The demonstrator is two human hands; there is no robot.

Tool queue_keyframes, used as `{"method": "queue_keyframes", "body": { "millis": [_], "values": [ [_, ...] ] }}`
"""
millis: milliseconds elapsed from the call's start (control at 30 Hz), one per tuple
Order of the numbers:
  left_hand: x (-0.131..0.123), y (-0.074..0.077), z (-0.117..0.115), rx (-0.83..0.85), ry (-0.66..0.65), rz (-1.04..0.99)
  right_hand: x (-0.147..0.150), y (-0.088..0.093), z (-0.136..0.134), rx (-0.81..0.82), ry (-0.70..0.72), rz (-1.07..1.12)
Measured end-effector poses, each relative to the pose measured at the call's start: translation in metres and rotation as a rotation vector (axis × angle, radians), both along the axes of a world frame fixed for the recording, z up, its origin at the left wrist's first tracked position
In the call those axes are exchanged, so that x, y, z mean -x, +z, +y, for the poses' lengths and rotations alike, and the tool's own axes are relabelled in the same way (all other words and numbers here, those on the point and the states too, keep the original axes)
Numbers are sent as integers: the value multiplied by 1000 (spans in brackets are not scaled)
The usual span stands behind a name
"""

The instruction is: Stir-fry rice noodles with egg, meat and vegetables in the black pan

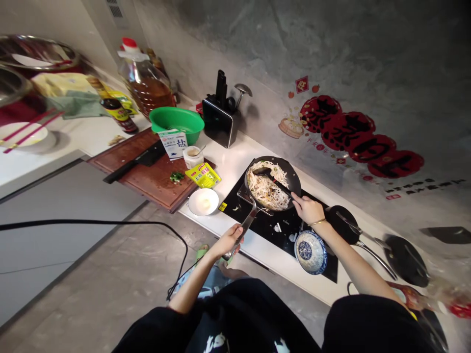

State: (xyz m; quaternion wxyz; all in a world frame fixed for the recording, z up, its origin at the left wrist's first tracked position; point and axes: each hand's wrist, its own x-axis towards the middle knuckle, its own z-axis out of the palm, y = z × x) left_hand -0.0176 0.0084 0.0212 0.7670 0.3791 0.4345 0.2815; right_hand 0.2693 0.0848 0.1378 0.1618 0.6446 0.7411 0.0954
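Note:
A black frying pan (292, 177) full of pale shredded food (268, 189) sits on a black cooktop (283, 226). My left hand (228, 240) is closed round the pan's metal handle (247, 221) at the counter's front edge. My right hand (307, 208) is closed on the handle of a black spatula (265, 173), whose blade rests in the food at the pan's far side. A blue-and-white patterned bowl (310, 252) stands on the cooktop just below my right wrist.
Left of the cooktop are a small white dish (203, 201), a yellow packet (203, 175), a wooden cutting board (147, 177) with a cleaver (134, 162), a salt box (173, 143), a green bowl (177, 121) and an oil jug (146, 84). More black pans (405, 251) lie at the right.

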Motion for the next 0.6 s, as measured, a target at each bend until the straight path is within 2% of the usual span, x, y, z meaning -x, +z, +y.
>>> {"method": "queue_keyframes", "body": {
  "millis": [67, 167, 300, 400, 500, 600],
  "values": [
    [-1, -2, -1, -11, 13, 1, -3, 1, -9, 57, 46, -71],
    [-1, -3, -2, -18, 19, 1, -30, 15, -30, 89, 63, -138],
    [0, 0, -1, -8, 9, 1, -75, 58, -50, 66, 18, -94],
    [2, 2, 1, 13, -11, 26, -89, 85, -55, 145, -8, -38],
    [4, 4, 5, -13, 10, 68, -81, 82, -54, 219, -21, -18],
    [8, 3, 14, -78, 99, 149, -64, 58, -53, 152, -57, 34]
  ]
}}
